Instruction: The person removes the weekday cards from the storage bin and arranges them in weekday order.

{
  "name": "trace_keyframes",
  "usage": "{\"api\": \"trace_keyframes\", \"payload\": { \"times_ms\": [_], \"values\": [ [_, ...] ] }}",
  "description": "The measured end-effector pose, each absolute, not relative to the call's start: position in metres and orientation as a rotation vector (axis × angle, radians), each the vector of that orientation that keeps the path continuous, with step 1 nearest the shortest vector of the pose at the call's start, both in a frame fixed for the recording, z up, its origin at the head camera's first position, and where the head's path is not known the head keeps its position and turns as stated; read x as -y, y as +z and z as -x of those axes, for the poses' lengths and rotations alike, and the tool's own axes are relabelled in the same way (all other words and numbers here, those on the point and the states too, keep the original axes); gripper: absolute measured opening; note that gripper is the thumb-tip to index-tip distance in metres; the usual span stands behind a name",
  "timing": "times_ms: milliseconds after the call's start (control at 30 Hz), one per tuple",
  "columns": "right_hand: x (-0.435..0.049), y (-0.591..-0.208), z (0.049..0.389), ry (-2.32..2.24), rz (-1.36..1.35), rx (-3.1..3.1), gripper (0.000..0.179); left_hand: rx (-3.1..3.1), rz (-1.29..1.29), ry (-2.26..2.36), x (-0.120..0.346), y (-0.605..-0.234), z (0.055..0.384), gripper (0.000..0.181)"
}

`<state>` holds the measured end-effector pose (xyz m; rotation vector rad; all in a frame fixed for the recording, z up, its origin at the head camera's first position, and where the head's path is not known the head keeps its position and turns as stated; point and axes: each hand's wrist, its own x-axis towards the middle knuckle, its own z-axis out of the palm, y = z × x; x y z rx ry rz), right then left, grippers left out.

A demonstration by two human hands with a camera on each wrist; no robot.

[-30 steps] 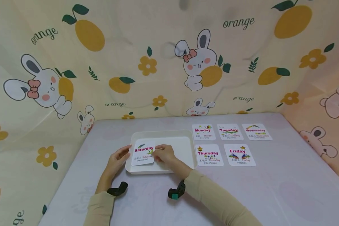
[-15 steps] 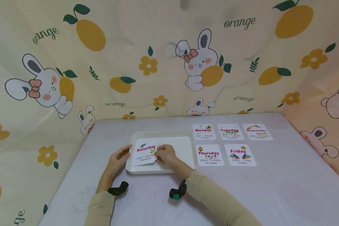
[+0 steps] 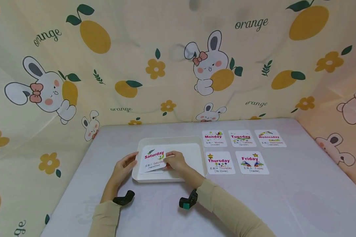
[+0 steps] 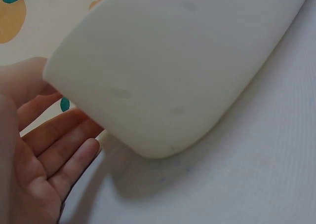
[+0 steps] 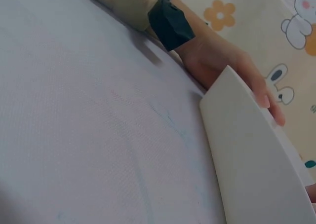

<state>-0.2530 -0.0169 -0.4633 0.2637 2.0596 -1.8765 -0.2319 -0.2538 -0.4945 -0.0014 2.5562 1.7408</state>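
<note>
A white rectangular tray [image 3: 178, 180] lies on the table, and on its left part is a white card printed "Saturday" [image 3: 149, 164]. My right hand [image 3: 176, 161] pinches that card at its right edge; the card is tilted, with its lower right raised. Beneath it the edge of another white card [image 3: 158, 171] shows, its print hidden. At the tray's left rim, my left hand [image 3: 123, 169] holds the tray. In the left wrist view its fingers [image 4: 64, 150] touch the outside of the wall, while the thumb end goes behind the rim. The right wrist view hides the card behind the tray wall.
Right of the tray lie the cards "Monday" [image 3: 214, 143], "Tuesday" [image 3: 241, 143] and "Wednesday" [image 3: 270, 142] in a back row. "Thursday" [image 3: 220, 168] and "Friday" [image 3: 252, 168] form a front row. A printed cloth backdrop [image 3: 178, 112] stands behind and beside the table.
The Saturday card has shifted slightly right and lifted at its lower right in my right hand, uncovering the edge of the card below. My left hand keeps its place at the tray.
</note>
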Motion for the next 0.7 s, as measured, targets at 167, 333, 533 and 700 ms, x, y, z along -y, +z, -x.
{"api": "trace_keyframes", "payload": {
  "times_ms": [167, 333, 533, 700],
  "values": [
    [0.015, -0.463, 0.254, -1.895, -0.274, -2.023, 0.029, -2.561, 0.004, 1.732, 0.253, -0.494, 0.232, 0.043],
    [0.011, -0.458, 0.251, -1.881, -0.28, -2.034, 0.03, -2.555, -0.002, 1.744, 0.254, -0.494, 0.232, 0.044],
    [0.003, -0.458, 0.249, -1.883, -0.262, -2.058, 0.031, -2.549, -0.022, 1.773, 0.253, -0.494, 0.232, 0.044],
    [-0.007, -0.455, 0.245, -1.893, -0.233, -2.08, 0.031, -2.555, -0.01, 1.754, 0.253, -0.495, 0.231, 0.044]
  ]
}}
